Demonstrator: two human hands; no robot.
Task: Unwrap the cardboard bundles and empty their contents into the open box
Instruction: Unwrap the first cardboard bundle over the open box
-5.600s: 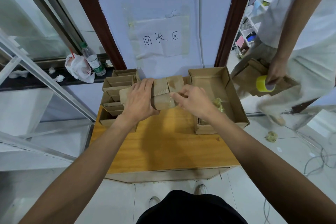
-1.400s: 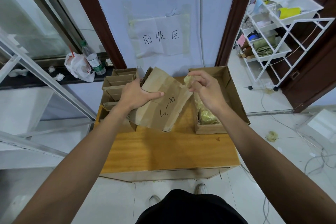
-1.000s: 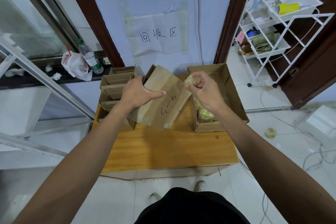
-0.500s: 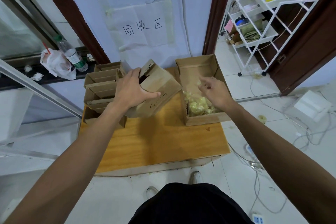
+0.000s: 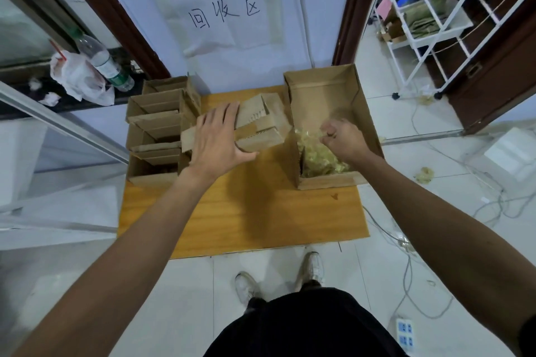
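Observation:
A folded brown cardboard bundle (image 5: 261, 122) lies tilted over the back of the wooden table (image 5: 246, 211). My left hand (image 5: 216, 139) grips it, fingers spread across its top and thumb under its near edge. To its right stands the open cardboard box (image 5: 327, 181), its near end filled with crumpled yellowish wads (image 5: 319, 158). My right hand (image 5: 340, 139) hovers over those wads with its fingers curled. I see nothing held in it, though the area by its fingertips is blurred.
Several open cardboard pieces (image 5: 158, 122) are stacked on the table's left side. A plastic bottle (image 5: 104, 62) and a white bag (image 5: 78, 75) sit on the ledge at left. A white rack (image 5: 435, 9) stands at right, with cables (image 5: 406, 240) and a power strip (image 5: 404, 333) on the floor.
The other person has left. My right hand carried a yellowish wad from the bundle into the open box and let it go. My left hand lowered the cardboard toward the table.

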